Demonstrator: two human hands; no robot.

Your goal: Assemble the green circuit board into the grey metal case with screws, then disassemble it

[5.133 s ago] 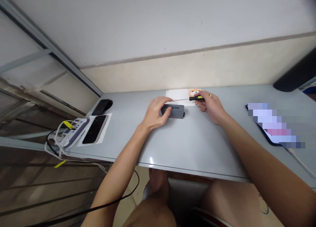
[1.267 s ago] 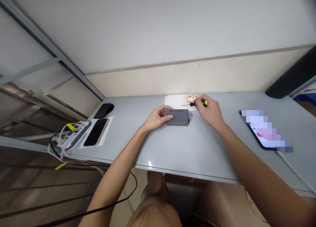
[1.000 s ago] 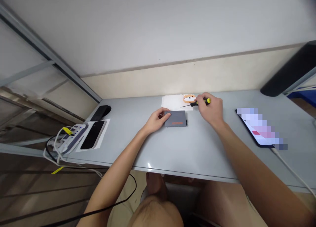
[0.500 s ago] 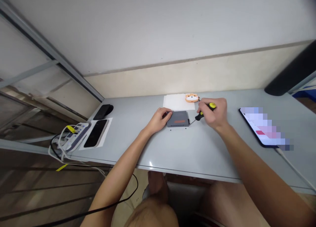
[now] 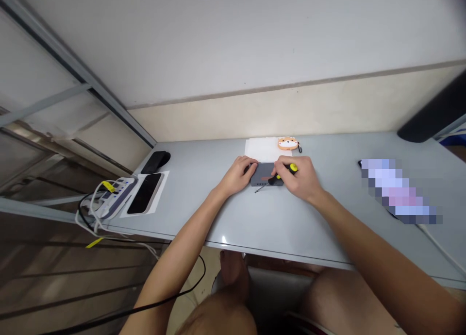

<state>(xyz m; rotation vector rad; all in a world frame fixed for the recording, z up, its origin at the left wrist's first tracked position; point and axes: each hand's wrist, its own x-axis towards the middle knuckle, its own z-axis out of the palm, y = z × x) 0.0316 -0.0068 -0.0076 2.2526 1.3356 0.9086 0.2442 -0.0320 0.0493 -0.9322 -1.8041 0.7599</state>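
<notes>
A small grey box-shaped device (image 5: pixel 262 175) with an orange label lies on the grey table (image 5: pixel 276 213). My left hand (image 5: pixel 238 174) grips its left end, fingers curled round it. My right hand (image 5: pixel 296 178) is closed on a small screwdriver (image 5: pixel 280 175) with a black and yellow handle. The shaft slants down and left across the front of the device, with the tip near the table at its front left corner.
A white sheet (image 5: pixel 264 148) and an orange animal-shaped case (image 5: pixel 288 143) lie behind the device. At the left are a black pouch (image 5: pixel 156 160), a phone on white paper (image 5: pixel 144 193) and a power strip (image 5: pixel 114 195) with cables. A blurred-out phone (image 5: pixel 398 194) lies at the right.
My left hand turned the device over flat, label up. My right hand brought the screwdriver from the white sheet down over the front of the device.
</notes>
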